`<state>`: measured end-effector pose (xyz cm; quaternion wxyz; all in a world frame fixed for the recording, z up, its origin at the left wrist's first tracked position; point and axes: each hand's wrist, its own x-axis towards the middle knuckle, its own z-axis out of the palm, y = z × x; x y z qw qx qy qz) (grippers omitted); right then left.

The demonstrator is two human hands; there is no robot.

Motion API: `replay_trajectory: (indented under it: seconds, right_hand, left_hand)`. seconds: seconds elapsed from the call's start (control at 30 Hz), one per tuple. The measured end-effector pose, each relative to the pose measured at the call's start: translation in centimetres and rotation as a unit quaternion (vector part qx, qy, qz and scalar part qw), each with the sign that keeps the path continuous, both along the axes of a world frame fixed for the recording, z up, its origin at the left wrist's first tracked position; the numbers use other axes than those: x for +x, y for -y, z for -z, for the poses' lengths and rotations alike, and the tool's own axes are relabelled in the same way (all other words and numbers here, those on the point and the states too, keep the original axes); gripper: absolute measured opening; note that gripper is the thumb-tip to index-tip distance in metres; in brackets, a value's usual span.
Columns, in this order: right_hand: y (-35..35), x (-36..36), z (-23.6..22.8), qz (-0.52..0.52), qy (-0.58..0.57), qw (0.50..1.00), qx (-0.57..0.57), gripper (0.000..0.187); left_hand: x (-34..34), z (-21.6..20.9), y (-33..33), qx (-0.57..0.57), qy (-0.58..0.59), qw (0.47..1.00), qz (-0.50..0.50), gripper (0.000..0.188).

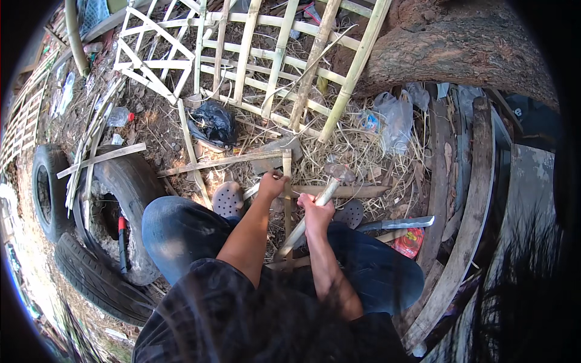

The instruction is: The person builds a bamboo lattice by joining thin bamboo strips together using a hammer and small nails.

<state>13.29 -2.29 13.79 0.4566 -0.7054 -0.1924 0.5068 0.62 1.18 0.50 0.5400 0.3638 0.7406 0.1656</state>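
My right hand (316,213) is closed around the pale handle of a hammer (327,192), whose metal head points up and away to the right. Just left of it, my left hand (272,184) is closed in a pinch beside an upright bamboo strip (287,209). What its fingertips hold is too small to make out. A thin light sliver shows between the two hands. That strip meets a long bamboo slat (227,161) at its far end, over a flat grey block (272,158). A wooden stake (354,191) lies behind the hammer.
A bamboo lattice (272,54) stands ahead, below a thick trunk (454,51). Old tyres (130,175) lie left, with a red-and-black tool (123,242). A long blade (396,223) and a red packet (410,243) lie by my right knee, near weathered planks (466,212). A black bag (212,124) sits ahead.
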Motion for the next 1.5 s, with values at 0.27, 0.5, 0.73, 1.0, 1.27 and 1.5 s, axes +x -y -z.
replay_trajectory:
  seconds: [0.27, 0.5, 0.73, 1.0, 1.27, 1.5]
  right_hand:
    - [-7.1, -2.0, 6.0, -0.065, 0.156, 0.985, 0.034, 0.021]
    - [-8.0, -3.6, 6.3, -0.149, 0.263, 0.95, 0.077, 0.018]
    - [-8.2, -3.4, 7.2, -0.177, 0.297, 0.934, 0.085, 0.015]
    - [-8.4, -3.2, 7.7, -0.177, 0.284, 0.94, 0.073, 0.017]
    - [-9.5, -1.9, 9.0, -0.172, 0.288, 0.941, 0.051, 0.017]
    - [-10.0, -2.9, 8.5, -0.22, 0.334, 0.914, 0.075, 0.021]
  left_hand:
    - [-1.3, -4.6, -1.5, 0.27, -0.157, 0.948, 0.057, 0.029]
    - [-1.5, -3.9, -4.2, 0.368, -0.206, 0.904, 0.065, 0.028]
    - [0.4, -4.9, -1.3, 0.068, -0.18, 0.979, 0.073, 0.029]
    - [0.6, 0.2, -0.1, 0.097, 0.073, 0.992, -0.029, 0.022]
    - [2.0, -0.4, -1.3, 0.048, 0.237, 0.947, -0.211, 0.034]
    - [1.2, 1.0, -0.6, 0.074, 0.197, 0.967, -0.145, 0.033]
